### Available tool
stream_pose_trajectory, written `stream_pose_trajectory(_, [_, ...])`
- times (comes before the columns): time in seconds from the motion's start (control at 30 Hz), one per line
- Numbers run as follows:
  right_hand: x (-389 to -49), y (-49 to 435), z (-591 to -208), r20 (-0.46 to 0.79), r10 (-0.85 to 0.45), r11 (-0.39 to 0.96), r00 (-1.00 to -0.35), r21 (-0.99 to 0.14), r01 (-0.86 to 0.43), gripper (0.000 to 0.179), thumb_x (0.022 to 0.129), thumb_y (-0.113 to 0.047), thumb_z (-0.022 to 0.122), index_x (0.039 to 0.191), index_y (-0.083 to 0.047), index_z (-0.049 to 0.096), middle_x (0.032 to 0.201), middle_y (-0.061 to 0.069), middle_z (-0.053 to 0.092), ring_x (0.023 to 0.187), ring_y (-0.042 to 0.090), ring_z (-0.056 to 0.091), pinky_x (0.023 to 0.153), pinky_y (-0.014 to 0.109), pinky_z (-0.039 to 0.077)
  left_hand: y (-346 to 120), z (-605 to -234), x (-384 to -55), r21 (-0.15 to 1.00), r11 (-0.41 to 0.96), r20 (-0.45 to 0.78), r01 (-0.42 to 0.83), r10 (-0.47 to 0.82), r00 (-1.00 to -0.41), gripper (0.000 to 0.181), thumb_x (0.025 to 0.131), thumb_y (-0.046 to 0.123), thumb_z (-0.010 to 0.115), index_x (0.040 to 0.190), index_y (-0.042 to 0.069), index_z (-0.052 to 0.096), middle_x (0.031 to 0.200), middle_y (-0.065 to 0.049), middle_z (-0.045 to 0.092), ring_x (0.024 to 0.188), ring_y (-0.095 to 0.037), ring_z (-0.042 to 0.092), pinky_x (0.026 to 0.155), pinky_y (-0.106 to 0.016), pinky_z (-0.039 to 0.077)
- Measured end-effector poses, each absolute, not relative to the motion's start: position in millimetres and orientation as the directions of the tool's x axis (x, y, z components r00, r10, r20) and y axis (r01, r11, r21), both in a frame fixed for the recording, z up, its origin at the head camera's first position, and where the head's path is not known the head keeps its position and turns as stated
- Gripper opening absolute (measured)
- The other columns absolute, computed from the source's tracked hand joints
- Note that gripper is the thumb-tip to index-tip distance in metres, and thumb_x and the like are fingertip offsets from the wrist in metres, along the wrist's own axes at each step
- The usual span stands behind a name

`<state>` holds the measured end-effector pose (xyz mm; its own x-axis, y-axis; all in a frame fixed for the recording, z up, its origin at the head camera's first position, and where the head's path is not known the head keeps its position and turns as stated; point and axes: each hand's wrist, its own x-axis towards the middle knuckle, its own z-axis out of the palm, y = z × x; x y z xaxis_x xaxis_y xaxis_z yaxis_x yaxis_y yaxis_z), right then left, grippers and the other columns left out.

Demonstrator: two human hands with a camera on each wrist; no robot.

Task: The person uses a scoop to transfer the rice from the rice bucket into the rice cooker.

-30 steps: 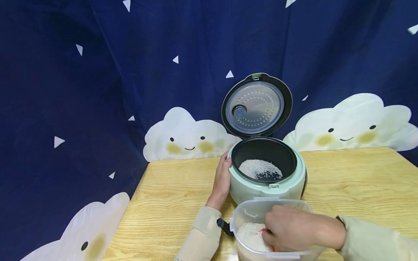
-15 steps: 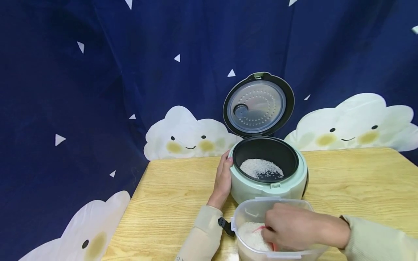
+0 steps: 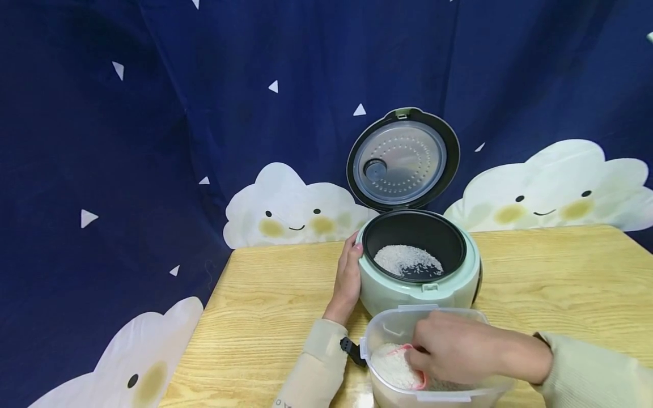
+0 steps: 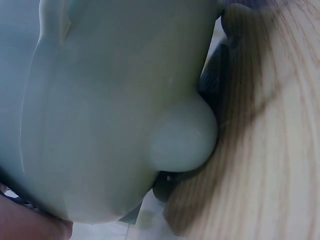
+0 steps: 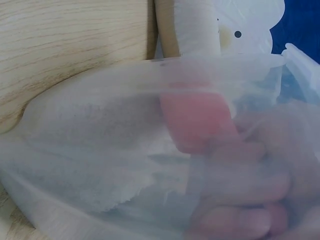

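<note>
A pale green rice cooker [image 3: 403, 297] stands with its lid [image 3: 405, 164] up and some white rice [image 3: 400, 260] in its black inner pot. My left hand [image 3: 348, 277] rests against the cooker's left side, thumb near the rim; the left wrist view shows the cooker's smooth wall [image 4: 110, 110]. Inside a clear plastic bin [image 3: 393, 323] in front of the cooker, my right hand [image 3: 454, 348] grips a pink scoop [image 5: 200, 120]. White grains [image 3: 398, 368] lie at the scoop's rim. Through the cloudy bin wall, the right wrist view shows curled fingers [image 5: 240, 180] at the scoop.
Wood-grain table [image 3: 270, 306] extends to both sides of the cooker. Behind it hangs a dark blue curtain [image 3: 306, 113] with cloud prints. The bin stands right up against the cooker's front, and a black wrist strap [image 3: 352, 350] sits close to the bin's left end.
More of the pink scoop's rim shows above the rice now, with grains heaped inside it. My right hand has shifted slightly within the bin. The left hand stays on the cooker.
</note>
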<state>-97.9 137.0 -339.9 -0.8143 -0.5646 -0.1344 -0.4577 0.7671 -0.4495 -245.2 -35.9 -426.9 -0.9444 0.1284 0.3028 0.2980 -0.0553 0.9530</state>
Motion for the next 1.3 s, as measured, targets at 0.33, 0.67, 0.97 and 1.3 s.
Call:
stream_pose_trajectory(0.33, [-97, 137, -337, -0.164, -0.534, 0.778, -0.83, -0.479, -0.406, 0.044, 0.093, -0.029, 0.064, 0.053, -0.031, 0.048, 0.046, -0.021, 0.03, 0.042, 0.0, 0.028, 0.042, 0.021, 0.019, -36, -428, -245, 0.95, -0.064, 0.313, 0.307, 0.132, -0.94, 0.052, 0.104, 0.032, 0.034, 0.153, 0.019, 0.049, 0.156, -0.004, 0.054, 0.145, -0.022, 0.047, 0.126, -0.042, 0.031])
stream_pose_trajectory(0.67, [-100, 138, -334, -0.155, -0.532, 0.769, -0.832, -0.5, -0.399, 0.041, 0.091, -0.027, 0.064, 0.053, -0.031, 0.051, 0.047, -0.022, 0.029, 0.043, -0.001, 0.025, 0.043, 0.021, 0.015, -37, -427, -244, 0.951, -0.075, 0.306, 0.298, 0.133, -0.943, 0.052, 0.104, 0.031, 0.034, 0.153, 0.021, 0.049, 0.156, -0.002, 0.053, 0.145, -0.021, 0.047, 0.126, -0.042, 0.03])
stream_pose_trajectory(0.97, [-98, 141, -329, -0.154, -0.522, 0.759, -0.839, -0.532, -0.375, 0.035, 0.093, -0.028, 0.063, 0.058, -0.032, 0.06, 0.049, -0.021, 0.032, 0.044, -0.001, 0.027, 0.043, 0.021, 0.018, -36, -427, -245, 0.952, -0.073, 0.306, 0.299, 0.144, -0.941, 0.052, 0.105, 0.032, 0.033, 0.153, 0.021, 0.048, 0.156, -0.002, 0.053, 0.146, -0.02, 0.047, 0.127, -0.043, 0.03])
stream_pose_trajectory(1.3, [-99, 146, -324, -0.121, -0.556, 0.721, -0.823, -0.562, -0.405, 0.036, 0.095, -0.026, 0.062, 0.059, -0.033, 0.06, 0.052, -0.022, 0.03, 0.046, -0.003, 0.027, 0.045, 0.019, 0.022, -36, -427, -244, 0.952, -0.064, 0.306, 0.3, 0.146, -0.941, 0.052, 0.105, 0.032, 0.034, 0.154, 0.02, 0.047, 0.158, -0.002, 0.051, 0.147, -0.021, 0.045, 0.127, -0.044, 0.029])
